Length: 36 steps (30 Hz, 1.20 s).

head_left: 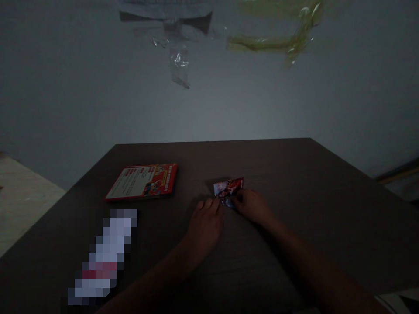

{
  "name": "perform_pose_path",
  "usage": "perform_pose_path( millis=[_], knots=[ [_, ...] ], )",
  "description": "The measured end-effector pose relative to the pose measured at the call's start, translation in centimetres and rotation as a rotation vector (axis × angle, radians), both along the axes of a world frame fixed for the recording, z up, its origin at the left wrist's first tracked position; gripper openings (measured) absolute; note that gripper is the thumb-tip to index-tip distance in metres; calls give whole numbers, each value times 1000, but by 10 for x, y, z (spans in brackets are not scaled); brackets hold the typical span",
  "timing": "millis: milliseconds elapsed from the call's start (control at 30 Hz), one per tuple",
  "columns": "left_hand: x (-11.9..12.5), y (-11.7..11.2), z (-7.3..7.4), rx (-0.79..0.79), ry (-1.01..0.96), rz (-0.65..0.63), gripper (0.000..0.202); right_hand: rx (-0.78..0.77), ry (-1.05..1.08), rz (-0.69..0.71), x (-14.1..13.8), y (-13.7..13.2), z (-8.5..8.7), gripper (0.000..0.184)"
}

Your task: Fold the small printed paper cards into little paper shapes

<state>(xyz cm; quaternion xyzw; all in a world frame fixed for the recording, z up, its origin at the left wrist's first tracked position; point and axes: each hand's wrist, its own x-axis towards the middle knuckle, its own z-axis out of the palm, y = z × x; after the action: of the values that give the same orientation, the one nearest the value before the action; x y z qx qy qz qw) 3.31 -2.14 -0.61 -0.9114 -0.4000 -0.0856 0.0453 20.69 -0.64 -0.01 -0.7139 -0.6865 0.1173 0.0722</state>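
A small printed paper (225,188), with red, white and dark picture parts, lies tilted on the dark table at the middle. My right hand (253,206) pinches its right side between thumb and fingers, which are closed. At its lower left corner is my left hand (206,220), back up and fingers bent, with the fingertips pressed down at the paper's edge. The left thumb is hidden, and the hands cover the paper's lower part. Dim light hides whether the paper is folded.
A red and white printed booklet or flat box (131,184) lies on the left of the table (294,174). Nearer me is a long pale blurred-out object (109,248). Behind the table rises a wall (229,104) with torn tape (262,43) on it.
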Motion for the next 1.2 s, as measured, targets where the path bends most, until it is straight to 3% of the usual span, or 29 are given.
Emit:
perform_pose_path(
  millis=[767, 1200],
  knots=[
    [3, -14, 3, -83, -31, -9, 37, 58, 31, 15, 2, 0, -3, 30],
    [1, -10, 0, -64, -75, 75, 43, 93, 236, 18, 12, -7, -3, 29]
  ],
)
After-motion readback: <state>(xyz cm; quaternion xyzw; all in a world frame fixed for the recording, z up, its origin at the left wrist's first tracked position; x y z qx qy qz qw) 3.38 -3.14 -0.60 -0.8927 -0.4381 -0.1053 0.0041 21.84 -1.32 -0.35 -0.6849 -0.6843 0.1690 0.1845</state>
